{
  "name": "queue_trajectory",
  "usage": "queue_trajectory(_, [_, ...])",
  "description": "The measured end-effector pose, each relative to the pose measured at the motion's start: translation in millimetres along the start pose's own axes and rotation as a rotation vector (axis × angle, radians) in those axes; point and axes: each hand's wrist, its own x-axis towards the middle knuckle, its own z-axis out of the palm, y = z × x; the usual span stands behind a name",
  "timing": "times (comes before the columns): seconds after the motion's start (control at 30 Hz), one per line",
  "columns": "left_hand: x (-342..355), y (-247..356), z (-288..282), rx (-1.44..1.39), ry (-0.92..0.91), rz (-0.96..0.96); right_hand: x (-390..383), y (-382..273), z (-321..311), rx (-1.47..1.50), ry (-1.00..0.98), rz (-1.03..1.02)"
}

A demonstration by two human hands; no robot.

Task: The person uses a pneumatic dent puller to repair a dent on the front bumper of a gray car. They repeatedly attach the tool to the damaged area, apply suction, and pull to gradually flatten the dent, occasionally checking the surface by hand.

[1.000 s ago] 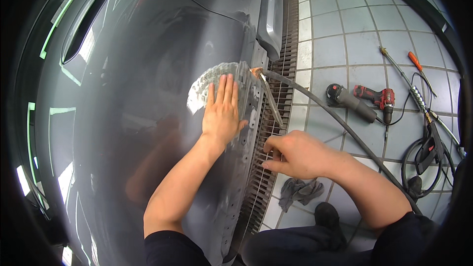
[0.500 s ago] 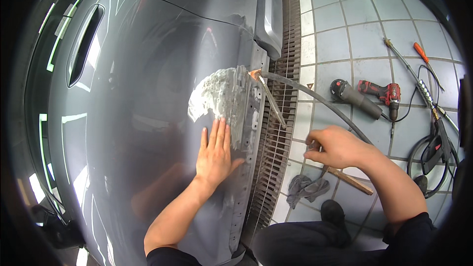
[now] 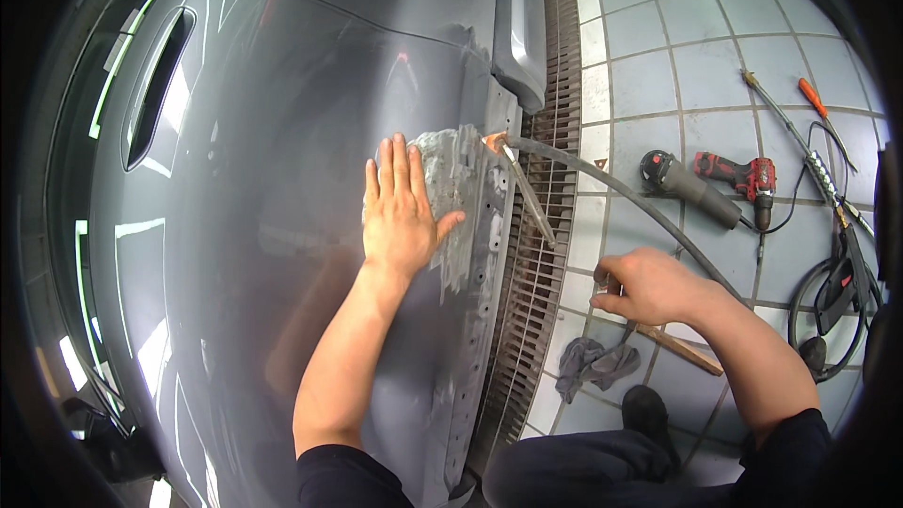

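Observation:
My left hand [image 3: 399,216] lies flat on the grey car door panel [image 3: 282,254], fingers stretched out and close together. It covers the left part of a rough, scraped whitish patch [image 3: 451,179] beside the door's lower edge. Over the floor, my right hand [image 3: 649,290] is closed, its fingers curled in a pinch; what they hold, if anything, I cannot make out. An orange-tipped clamp [image 3: 495,143] with a thick grey cable [image 3: 602,174] and a metal bar [image 3: 530,193] sits at the panel's edge, right of the patch.
A floor grate [image 3: 527,320] runs along the car. On the tiles lie a grey rag [image 3: 602,367], a wooden stick [image 3: 679,350], a grey power tool [image 3: 691,190], a red-black drill [image 3: 743,177], an orange-handled screwdriver [image 3: 811,99] and a long metal puller [image 3: 795,141]. My shoe [image 3: 647,414] is near the rag.
My left hand has slid forward, up the panel, from below the whitish patch onto its left part. The right hand stays closed in nearly the same place. The view has shifted slightly.

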Motion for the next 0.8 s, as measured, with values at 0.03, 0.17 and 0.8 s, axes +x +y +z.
queue_trajectory(0.03, [-7,5,-1,-0.008,-0.022,-0.001,0,1,1,0.004,-0.007,0.019])
queue_trajectory(0.17, [-35,17,-8,-0.018,-0.101,-0.012,4,2,-3,0.009,-0.065,0.075])
queue_trajectory(0.8, [-59,60,2,0.437,-0.514,0.406,-15,25,-7,-0.046,-0.109,0.12])
